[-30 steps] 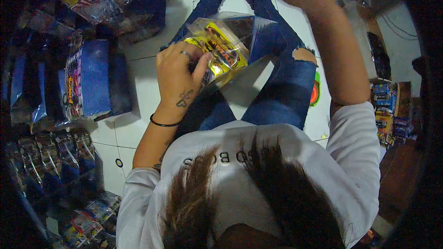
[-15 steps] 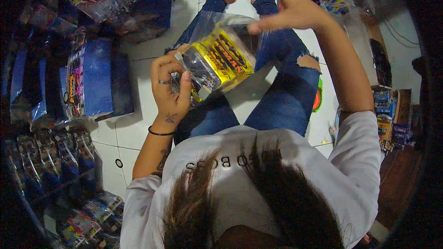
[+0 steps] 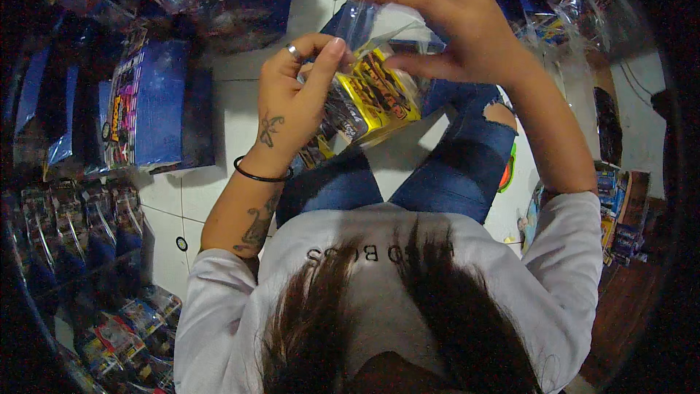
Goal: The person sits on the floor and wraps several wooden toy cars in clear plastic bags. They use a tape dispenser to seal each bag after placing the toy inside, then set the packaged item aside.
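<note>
A yellow-and-black printed package [image 3: 375,95] sits inside a clear plastic bag [image 3: 357,25] above my thighs, tilted, with the bag's loose end pointing away from me. My left hand [image 3: 299,87] is closed at the bag's near-left side, thumb and index finger pinching the clear plastic. Over the far end of the bag arches my right hand [image 3: 445,22]. Its fingers reach across the clear flap and its thumb lies apart from them, beside the yellow print. Whether the fingertips press on the plastic is hard to make out.
To the left stand blue-sided boxes [image 3: 157,109] with colourful printed edges. Below them are rows of clear-wrapped packages [image 3: 80,226]. More wrapped goods lie at the upper right, and small boxes [image 3: 612,204] are stacked at the right. A small dark ring [image 3: 181,244] lies on the white tiled floor [image 3: 164,263].
My left hand has moved up and away from me, from the package's side to the bag's clear plastic. My right hand has come in over the bag's far end.
</note>
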Demonstrator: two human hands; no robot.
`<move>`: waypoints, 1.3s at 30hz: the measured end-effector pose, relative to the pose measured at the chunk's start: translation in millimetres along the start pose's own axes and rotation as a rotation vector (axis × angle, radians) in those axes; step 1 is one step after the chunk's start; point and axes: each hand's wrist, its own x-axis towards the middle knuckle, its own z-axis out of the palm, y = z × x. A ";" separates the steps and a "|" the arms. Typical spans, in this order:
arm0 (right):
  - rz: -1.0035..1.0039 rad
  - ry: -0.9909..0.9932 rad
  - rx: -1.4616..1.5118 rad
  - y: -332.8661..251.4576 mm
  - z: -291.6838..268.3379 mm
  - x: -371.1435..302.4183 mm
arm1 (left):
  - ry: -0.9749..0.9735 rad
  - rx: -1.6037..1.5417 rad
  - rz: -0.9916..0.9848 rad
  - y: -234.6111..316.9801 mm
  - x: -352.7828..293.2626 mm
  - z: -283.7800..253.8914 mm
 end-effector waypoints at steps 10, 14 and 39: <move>0.444 -0.712 0.538 17.9 -9.4 9.7 | -0.075 0.252 0.158 2.8 21.5 -4.1; 0.377 -0.727 0.461 20.9 -3.0 10.9 | -0.205 0.057 0.039 2.3 29.8 -9.3; -0.280 -0.550 -0.081 2.1 2.0 -5.8 | -0.491 0.341 -0.162 4.0 42.3 -22.1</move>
